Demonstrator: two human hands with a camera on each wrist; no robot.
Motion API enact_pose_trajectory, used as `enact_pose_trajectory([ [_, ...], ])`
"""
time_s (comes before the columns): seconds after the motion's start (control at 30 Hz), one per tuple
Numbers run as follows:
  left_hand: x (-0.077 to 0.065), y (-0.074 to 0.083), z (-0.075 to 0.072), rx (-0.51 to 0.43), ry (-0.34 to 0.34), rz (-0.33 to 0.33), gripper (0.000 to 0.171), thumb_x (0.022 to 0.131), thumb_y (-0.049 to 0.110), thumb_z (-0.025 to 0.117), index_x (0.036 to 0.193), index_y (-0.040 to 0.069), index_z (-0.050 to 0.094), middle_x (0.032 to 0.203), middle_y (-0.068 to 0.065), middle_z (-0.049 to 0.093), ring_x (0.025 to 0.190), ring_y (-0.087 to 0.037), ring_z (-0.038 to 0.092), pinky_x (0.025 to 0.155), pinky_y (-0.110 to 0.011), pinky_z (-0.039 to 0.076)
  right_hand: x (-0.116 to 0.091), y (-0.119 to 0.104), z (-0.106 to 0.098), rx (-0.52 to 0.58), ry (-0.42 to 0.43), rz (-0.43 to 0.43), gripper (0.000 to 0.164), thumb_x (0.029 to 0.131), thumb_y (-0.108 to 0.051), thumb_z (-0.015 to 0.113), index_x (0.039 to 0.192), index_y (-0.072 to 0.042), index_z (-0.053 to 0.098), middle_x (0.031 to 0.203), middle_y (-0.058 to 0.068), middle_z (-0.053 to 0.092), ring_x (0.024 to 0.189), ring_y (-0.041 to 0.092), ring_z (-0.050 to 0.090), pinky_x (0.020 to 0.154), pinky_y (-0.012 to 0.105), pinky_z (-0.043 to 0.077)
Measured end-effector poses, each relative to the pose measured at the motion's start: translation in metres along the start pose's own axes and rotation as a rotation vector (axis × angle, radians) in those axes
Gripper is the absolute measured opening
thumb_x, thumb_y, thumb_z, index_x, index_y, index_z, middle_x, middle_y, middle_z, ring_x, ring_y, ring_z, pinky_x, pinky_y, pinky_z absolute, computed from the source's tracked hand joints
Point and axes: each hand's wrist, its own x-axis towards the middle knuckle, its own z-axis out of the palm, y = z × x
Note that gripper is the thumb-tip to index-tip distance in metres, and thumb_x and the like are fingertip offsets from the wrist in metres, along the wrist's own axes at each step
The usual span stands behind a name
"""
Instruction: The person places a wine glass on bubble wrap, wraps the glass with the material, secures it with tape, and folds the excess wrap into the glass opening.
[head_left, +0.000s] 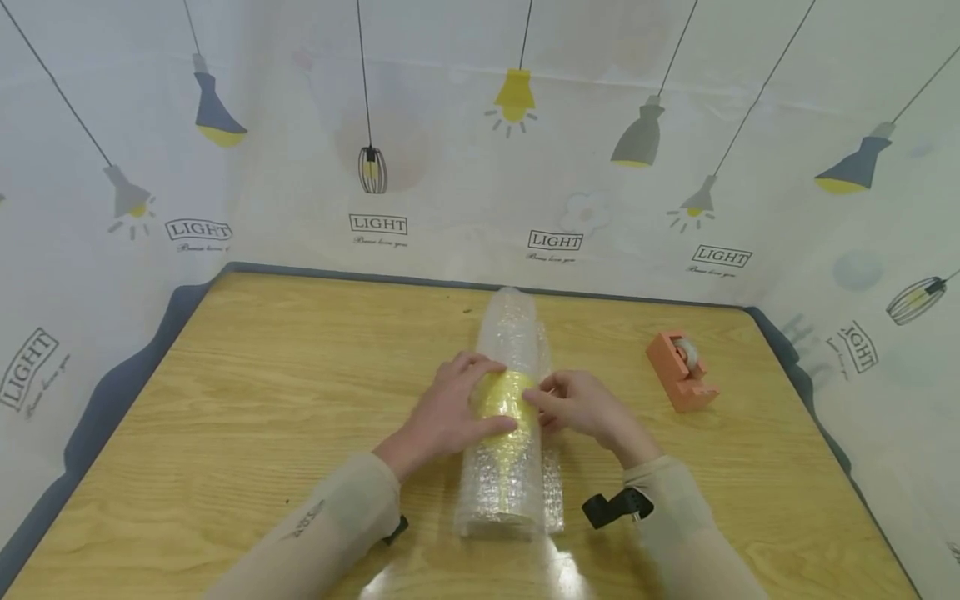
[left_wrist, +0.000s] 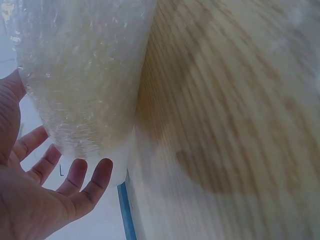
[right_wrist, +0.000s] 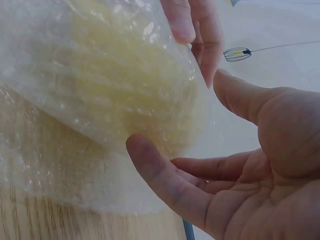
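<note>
A long bubble-wrapped roll (head_left: 501, 487) lies lengthwise on the wooden table, with something yellow (head_left: 504, 400) showing through its clear layers. My left hand (head_left: 448, 408) holds the roll from its left side, thumb over the top and fingers curved against it. In the left wrist view, the fingertips (left_wrist: 102, 172) lie along the wrap (left_wrist: 85, 65). On the roll's right side is my right hand (head_left: 581, 407), thumb and fingers spread apart at the wrap. The right wrist view shows its index finger (right_wrist: 165, 180) against the bubble wrap (right_wrist: 125, 75).
A loose strip of bubble wrap (head_left: 552, 487) extends along the roll's right side. To the right stands an orange tape dispenser (head_left: 681, 375) with a roll of tape. A lamp-print cloth (head_left: 450, 100) surrounds the wooden table (head_left: 300, 350) at the back and sides.
</note>
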Motion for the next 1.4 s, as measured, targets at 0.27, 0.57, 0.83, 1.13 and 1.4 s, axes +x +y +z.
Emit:
enact_pose_trajectory([
  [0.27,0.005,0.003,0.006,-0.001,0.016,0.018,0.079,0.081,0.052,0.086,0.147,0.023,0.054,0.147,-0.001,0.047,0.135,-0.027,0.043,0.108,-0.052,0.048,0.000,-0.008,0.005,-0.141,0.057,0.055,0.056,0.096,-0.047,0.071,0.112,0.007,0.064,0.097,0.015,0.070,0.075,0.022,0.072,0.075,0.042,0.062],
  [0.57,0.009,0.009,0.013,0.027,0.023,0.036,0.080,0.079,0.053,0.086,0.146,0.024,0.054,0.146,0.000,0.047,0.130,-0.026,0.044,0.101,-0.046,0.052,0.001,-0.012,0.010,-0.197,0.099,0.121,0.058,0.092,-0.055,0.073,0.097,0.002,0.064,0.087,0.014,0.068,0.071,0.023,0.069,0.070,0.043,0.060],
  [0.83,0.010,0.014,0.016,0.043,0.028,0.046,0.079,0.080,0.053,0.086,0.146,0.023,0.055,0.147,-0.002,0.046,0.127,-0.027,0.044,0.096,-0.043,0.055,0.002,-0.009,0.009,-0.204,0.093,0.137,0.055,0.093,-0.053,0.073,0.091,0.001,0.063,0.084,0.014,0.068,0.071,0.025,0.069,0.068,0.042,0.058],
  [1.13,0.010,0.017,0.011,-0.005,-0.018,0.047,0.078,0.084,0.049,0.084,0.150,0.023,0.053,0.153,-0.001,0.044,0.134,-0.028,0.040,0.105,-0.049,0.050,0.004,-0.003,0.006,-0.145,0.072,0.160,0.052,0.094,-0.049,0.073,0.097,0.003,0.065,0.088,0.015,0.067,0.076,0.027,0.069,0.072,0.042,0.060],
  [1.4,0.004,0.009,-0.002,-0.230,-0.046,0.051,0.070,0.092,0.035,0.079,0.153,0.017,0.049,0.155,-0.003,0.042,0.127,-0.026,0.051,0.100,-0.042,0.054,0.003,0.005,0.001,-0.048,0.040,0.165,0.049,0.098,-0.039,0.071,0.107,0.009,0.065,0.095,0.016,0.068,0.078,0.026,0.072,0.078,0.043,0.062],
])
